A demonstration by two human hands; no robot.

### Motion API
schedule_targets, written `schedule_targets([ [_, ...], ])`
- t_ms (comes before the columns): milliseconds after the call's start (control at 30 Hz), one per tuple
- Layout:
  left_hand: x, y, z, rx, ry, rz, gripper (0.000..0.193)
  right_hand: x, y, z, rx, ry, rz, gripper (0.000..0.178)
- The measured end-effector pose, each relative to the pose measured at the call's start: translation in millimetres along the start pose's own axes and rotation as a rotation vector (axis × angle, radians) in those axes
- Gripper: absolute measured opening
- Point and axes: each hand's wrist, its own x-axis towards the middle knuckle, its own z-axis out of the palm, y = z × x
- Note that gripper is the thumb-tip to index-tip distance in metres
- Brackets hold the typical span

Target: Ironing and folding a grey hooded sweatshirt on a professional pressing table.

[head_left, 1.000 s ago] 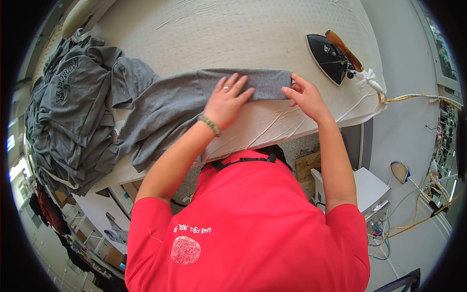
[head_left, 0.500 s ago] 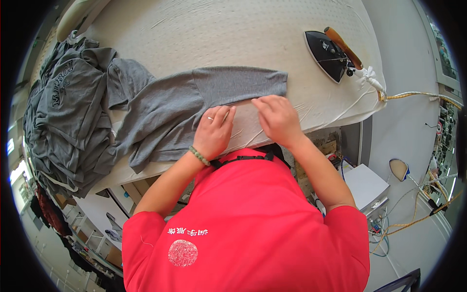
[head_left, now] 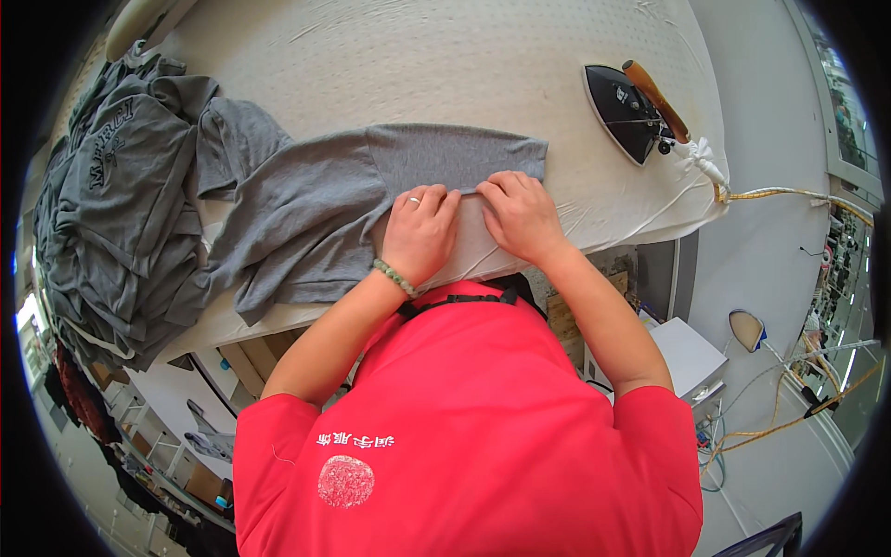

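Evenly laid out, the long sleeve of heathered grey knit fabric (head_left: 455, 156) lies across the white cloth-covered table (head_left: 418, 65), its narrow end pointing right and its wider part running left into the looser, rumpled grey cloth (head_left: 311, 209). The left hand (head_left: 423, 232), with a green beaded bracelet (head_left: 395, 278) at its wrist, and the right hand (head_left: 526, 220) sit close together at the sleeve's near edge, fingers bent down onto it; whether they pinch the cloth or merely press it, I cannot tell.

If one hand drew harder than the other, that edge could skew and throw a crease across the flat part. Wrinkles might also creep in from the left, where the rumpled cloth lies in soft folds; a tug there would pull the smooth stretch out of line. The bulky heap of darker grey garments (head_left: 121, 218) hangs over the table's left side, so its own weight could drag cloth off that way. Farther right, well apart from the right hand, rests a black pointed iron (head_left: 620, 113) with a brown handle (head_left: 656, 100); a snag on its yellowish cord (head_left: 770, 193) could shift it, and any heat in it, which cannot be seen, could mark the cover beneath
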Motion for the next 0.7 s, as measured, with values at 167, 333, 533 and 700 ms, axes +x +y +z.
schedule_targets([
  [167,19,19,18,-0.037,0.021,0.022,0.048,0,43,-11,-0.117,-0.058,0.181,0.023],
  [333,45,48,46,-0.067,0.050,0.026,0.046,16,79,-28,0.118,0.082,0.508,0.019],
  [533,61,77,67,-0.083,0.087,-0.038,0.045,38,113,-32,0.241,-0.194,0.632,0.023],
  [700,60,88,68,-0.056,0.128,-0.105,0.040,27,103,-29,-0.068,0.219,-0.174,0.033],
])
